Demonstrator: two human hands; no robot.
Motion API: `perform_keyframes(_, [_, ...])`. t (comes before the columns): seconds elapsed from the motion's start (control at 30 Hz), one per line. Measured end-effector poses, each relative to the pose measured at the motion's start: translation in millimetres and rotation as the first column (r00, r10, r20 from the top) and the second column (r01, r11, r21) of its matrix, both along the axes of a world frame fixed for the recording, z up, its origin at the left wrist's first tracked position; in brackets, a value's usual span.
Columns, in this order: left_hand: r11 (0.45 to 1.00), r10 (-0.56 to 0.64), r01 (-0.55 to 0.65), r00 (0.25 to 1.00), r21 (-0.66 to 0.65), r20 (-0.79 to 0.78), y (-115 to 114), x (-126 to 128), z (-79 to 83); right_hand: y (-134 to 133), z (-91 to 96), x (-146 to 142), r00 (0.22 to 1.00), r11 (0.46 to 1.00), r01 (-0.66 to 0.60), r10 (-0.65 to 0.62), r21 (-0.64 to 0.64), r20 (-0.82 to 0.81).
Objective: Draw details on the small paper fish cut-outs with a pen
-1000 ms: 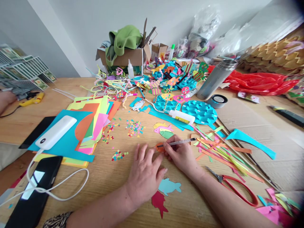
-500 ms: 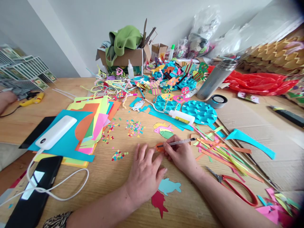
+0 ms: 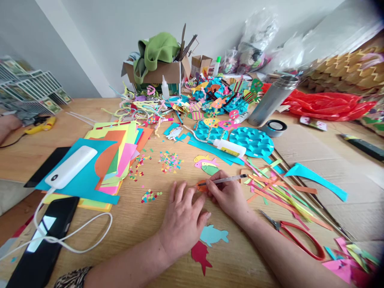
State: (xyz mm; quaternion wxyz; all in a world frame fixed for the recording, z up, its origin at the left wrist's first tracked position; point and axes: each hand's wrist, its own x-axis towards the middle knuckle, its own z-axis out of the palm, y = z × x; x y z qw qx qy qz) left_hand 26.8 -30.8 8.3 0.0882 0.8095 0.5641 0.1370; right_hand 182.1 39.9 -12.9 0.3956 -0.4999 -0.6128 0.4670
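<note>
My right hand (image 3: 226, 195) grips a pen (image 3: 229, 179), its tip on a small orange paper cutout (image 3: 202, 184). The fingers partly cover that cutout. Palm down, my left hand (image 3: 186, 214) rests on the table with fingers spread, fingertips at the cutout's edge. Just beyond the pen lie a green paper fish (image 3: 210, 170) and a pink paper fish (image 3: 207, 162), both with drawn eyes. Nearer to me, below my left hand, are a light blue paper fish (image 3: 214, 235) and a dark red one (image 3: 201, 257).
Red-handled scissors (image 3: 300, 236) lie right of my forearm, near paper strips (image 3: 285, 188). A glue bottle (image 3: 229, 147) and a steel flask (image 3: 274, 100) stand farther back. At left are coloured paper sheets (image 3: 81, 160), a power bank (image 3: 71, 167) and a phone (image 3: 42, 244). Another person's hand (image 3: 9, 128) shows far left.
Almost nothing differs. Both my hands, the pen and the orange cutout keep nearly the same places.
</note>
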Motion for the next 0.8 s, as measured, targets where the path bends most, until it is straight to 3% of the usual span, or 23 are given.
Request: perform_keyframes(0.8, [1.0,-0.004,0.004,1.0,-0.003,-0.008,-0.5,0.0,-0.6,-0.2,-1.0,-0.4,1.0,1.0,0.003,-0.003,0.021,-0.009])
